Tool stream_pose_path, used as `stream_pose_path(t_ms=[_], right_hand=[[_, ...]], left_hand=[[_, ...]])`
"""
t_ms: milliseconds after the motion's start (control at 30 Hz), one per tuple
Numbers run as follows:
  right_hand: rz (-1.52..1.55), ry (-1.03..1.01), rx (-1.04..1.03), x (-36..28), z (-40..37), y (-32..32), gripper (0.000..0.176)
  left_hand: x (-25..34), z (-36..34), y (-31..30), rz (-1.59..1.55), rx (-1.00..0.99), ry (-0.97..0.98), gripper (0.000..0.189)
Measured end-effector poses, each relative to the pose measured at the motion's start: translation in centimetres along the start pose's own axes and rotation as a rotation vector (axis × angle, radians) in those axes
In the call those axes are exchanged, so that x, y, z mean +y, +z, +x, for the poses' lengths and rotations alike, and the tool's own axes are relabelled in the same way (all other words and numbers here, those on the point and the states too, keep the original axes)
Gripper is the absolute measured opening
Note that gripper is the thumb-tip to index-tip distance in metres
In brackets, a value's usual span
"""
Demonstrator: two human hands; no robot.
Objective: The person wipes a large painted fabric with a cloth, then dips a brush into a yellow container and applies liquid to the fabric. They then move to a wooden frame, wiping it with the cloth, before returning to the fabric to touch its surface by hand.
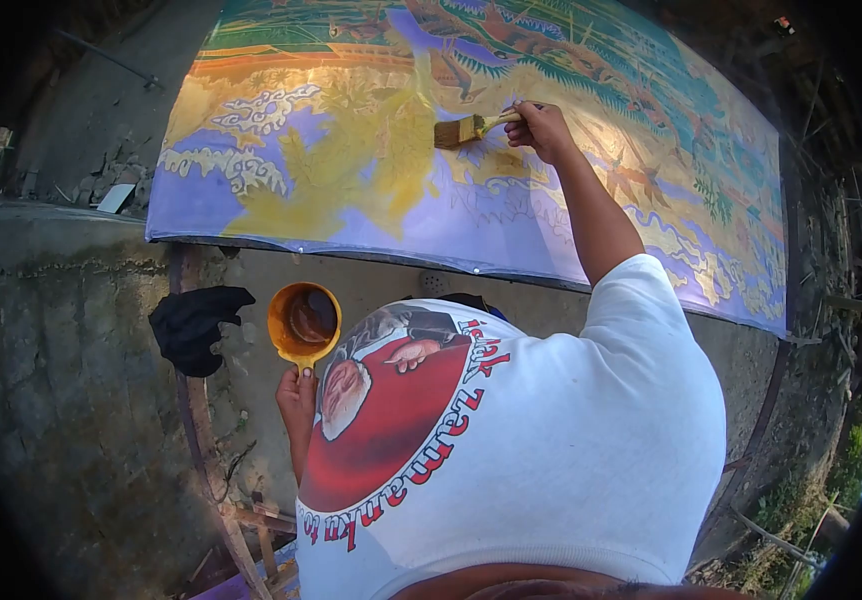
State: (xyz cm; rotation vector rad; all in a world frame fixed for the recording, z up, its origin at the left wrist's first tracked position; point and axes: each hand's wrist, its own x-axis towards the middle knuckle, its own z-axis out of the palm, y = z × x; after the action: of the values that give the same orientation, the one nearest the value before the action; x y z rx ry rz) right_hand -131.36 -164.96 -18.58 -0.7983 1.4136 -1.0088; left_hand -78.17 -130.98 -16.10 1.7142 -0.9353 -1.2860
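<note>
One brush (461, 132): bristles over the painted cloth (371, 222); we judge it light, its tip pliant, best gripped by the pale handle.
Right hand (539, 132): fingers curl closed round that handle; we cannot tell how firmly.
Dipper (278, 332): off the cloth's near edge, with dark liquid (311, 318) inside; we expect a stiff, light shell that slops if tipped, so we favour its short handle.
Left hand (297, 402): nearly closed, thumb on the dipper's handle.
Cloth: probably soft, slick where wet.
</note>
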Motion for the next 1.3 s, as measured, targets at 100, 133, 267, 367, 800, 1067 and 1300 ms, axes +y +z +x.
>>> stream_pose_path(t_ms=[100,133,267,367,800,1067,1300], right_hand=[[0.177,-0.048,0.122,2.1,0.1,1.4,0.030],[0.254,-0.072,0.138,2.5,0.3,3.2,0.030],[0.234,-0.094,0.169,1.5,-2.3,6.2,0.031],[0.114,-0.127,0.216,1.4,-6.1,5.0,0.029],[-0.450,-0.504,-0.324,-3.8,-28.1,17.3,0.018],[-0.747,-0.488,-0.339,3.7,-31.2,22.7,0.025],[0.306,-0.154,-0.169,4.5,-30.9,15.0,0.035]], left_hand=[[-0.6,0.4,-0.7,0.019,-0.032,0.002,0.021],[-0.8,0.7,-1.0,0.028,-0.059,-0.004,0.020],[2.0,0.9,-0.6,0.026,-0.112,-0.007,0.019],[3.0,1.3,-0.7,0.047,-0.158,0.075,0.018],[4.3,3.1,-1.3,0.228,-0.433,0.134,0.022],[4.9,2.5,0.4,0.265,-0.558,0.267,0.021],[4.5,2.4,1.0,0.196,-0.540,0.229,0.022]])
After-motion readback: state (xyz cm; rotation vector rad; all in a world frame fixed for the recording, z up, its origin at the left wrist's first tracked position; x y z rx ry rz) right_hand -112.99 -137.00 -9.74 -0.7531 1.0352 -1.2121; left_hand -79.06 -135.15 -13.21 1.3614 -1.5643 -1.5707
